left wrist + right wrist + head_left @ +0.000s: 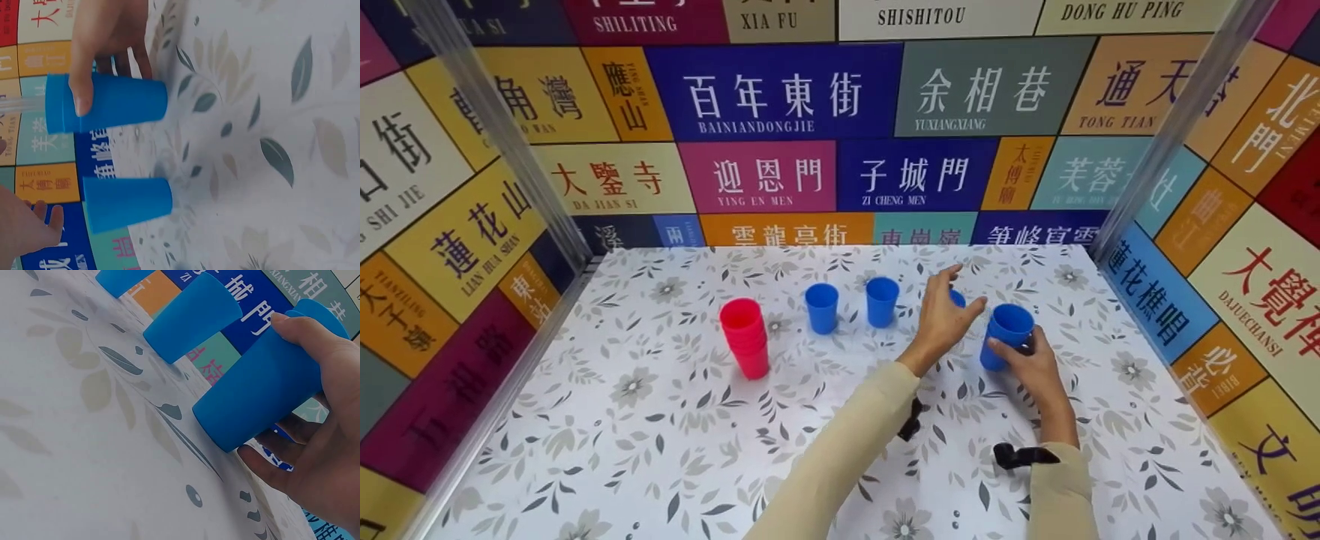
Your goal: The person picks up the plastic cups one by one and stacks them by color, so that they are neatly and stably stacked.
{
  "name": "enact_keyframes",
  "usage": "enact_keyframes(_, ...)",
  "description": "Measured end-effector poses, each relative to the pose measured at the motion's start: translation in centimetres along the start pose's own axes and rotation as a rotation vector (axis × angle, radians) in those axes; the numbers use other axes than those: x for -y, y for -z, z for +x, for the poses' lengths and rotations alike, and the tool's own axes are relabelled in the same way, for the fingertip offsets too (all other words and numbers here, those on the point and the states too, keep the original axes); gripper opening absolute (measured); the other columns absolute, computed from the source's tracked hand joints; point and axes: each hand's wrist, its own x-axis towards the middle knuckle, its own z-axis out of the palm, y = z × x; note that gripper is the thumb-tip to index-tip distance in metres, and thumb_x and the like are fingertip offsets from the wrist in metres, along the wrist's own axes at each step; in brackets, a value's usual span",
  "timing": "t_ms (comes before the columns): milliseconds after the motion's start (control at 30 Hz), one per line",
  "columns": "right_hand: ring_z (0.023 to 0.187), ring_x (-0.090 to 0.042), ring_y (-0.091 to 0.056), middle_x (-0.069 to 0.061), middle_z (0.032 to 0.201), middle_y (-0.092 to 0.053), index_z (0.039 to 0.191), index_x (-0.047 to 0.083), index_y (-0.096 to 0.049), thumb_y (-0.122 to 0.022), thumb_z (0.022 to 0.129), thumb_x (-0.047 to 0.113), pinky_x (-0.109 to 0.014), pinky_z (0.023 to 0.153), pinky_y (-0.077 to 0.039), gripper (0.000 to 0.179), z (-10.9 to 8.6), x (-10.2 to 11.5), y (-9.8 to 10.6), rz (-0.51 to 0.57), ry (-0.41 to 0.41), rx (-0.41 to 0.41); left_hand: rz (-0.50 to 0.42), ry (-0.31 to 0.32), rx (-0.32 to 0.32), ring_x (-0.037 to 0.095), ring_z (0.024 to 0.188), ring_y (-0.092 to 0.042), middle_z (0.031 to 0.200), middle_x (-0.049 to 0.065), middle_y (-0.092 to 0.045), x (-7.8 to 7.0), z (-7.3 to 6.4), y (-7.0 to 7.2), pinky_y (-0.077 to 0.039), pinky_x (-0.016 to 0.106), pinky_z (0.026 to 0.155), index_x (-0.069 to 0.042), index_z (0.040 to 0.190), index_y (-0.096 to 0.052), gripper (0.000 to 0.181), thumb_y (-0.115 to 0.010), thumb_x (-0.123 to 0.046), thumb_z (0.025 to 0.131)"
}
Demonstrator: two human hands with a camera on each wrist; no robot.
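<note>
The right hand (1039,367) grips a nested stack of blue cups (1009,324), its thumb on the near side and its fingers bent round behind; a second rim shows at the top in the right wrist view. The left hand (943,315) is unclenched, thumb and fingers spread, and in the left wrist view its fingers look apart from the single blue cup (129,205), though from above the hand covers most of that cup. The single cup stands mouth up on the patterned table (682,465), between the left hand and the gripped stack, just left of the stack and nearer the left hand. Its long axis runs upright, much in line with that of the stack. Whether the stack's base touches the table is hard to tell. Farther left stand two more blue cups, the nearer one (882,302) and the farther one (822,309), then a red cup stack (746,337).
</note>
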Motion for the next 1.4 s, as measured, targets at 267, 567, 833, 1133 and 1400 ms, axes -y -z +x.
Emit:
enact_keyframes(267,0.153,-0.043,-0.022,-0.024,0.164,-0.022,0.160,0.011,-0.011,-0.072,0.089,0.050,-0.059,0.123,-0.022,0.101,0.0,-0.2,0.0,-0.013,-0.006,0.007,-0.017,0.010,0.001,0.024,0.133,-0.052,0.141,0.008,-0.055,2.2,0.9,1.5,-0.046,0.039,0.111,-0.016,0.146,-0.049,0.065,-0.077,-0.027,0.087)
enact_keyframes(567,0.153,-0.042,-0.023,-0.025,0.164,-0.023,0.160,0.012,-0.012,-0.072,0.090,0.047,-0.058,0.124,-0.022,0.099,0.2,-0.1,0.0,0.001,-0.003,0.001,-0.005,0.044,0.047,0.024,0.141,-0.046,0.153,0.007,-0.046,3.9,1.0,0.9,-0.041,0.042,0.116,-0.020,0.152,-0.041,0.078,-0.080,-0.031,0.086)
enact_keyframes(833,0.152,-0.041,-0.026,-0.025,0.163,-0.026,0.160,0.011,-0.014,-0.072,0.090,0.047,-0.057,0.124,-0.023,0.097,0.2,-0.1,0.0,-0.010,-0.006,-0.007,-0.015,0.074,0.032,0.023,0.145,-0.042,0.158,0.006,-0.039,5.2,0.8,-0.1,-0.038,0.041,0.119,-0.021,0.157,-0.031,0.088,-0.081,-0.031,0.085)
enact_keyframes(1133,0.152,-0.041,-0.025,-0.025,0.163,-0.026,0.159,0.013,-0.015,-0.072,0.090,0.045,-0.056,0.124,-0.023,0.096,0.3,-0.3,0.0,0.006,-0.021,0.007,-0.114,0.160,-0.001,0.025,0.151,-0.033,0.163,0.006,-0.032,5.9,0.9,-0.1,-0.032,0.044,0.122,-0.023,0.158,-0.025,0.094,-0.082,-0.029,0.083)
enact_keyframes(1400,0.153,-0.040,-0.024,-0.024,0.164,-0.025,0.160,0.014,-0.015,-0.072,0.091,0.044,-0.056,0.125,-0.020,0.095,0.4,-0.3,0.2,0.010,-0.025,0.008,-0.126,0.230,0.041,0.027,0.148,-0.037,0.161,0.009,-0.036,6.0,1.2,-0.3,-0.034,0.044,0.121,-0.020,0.159,-0.025,0.095,-0.082,-0.030,0.084)
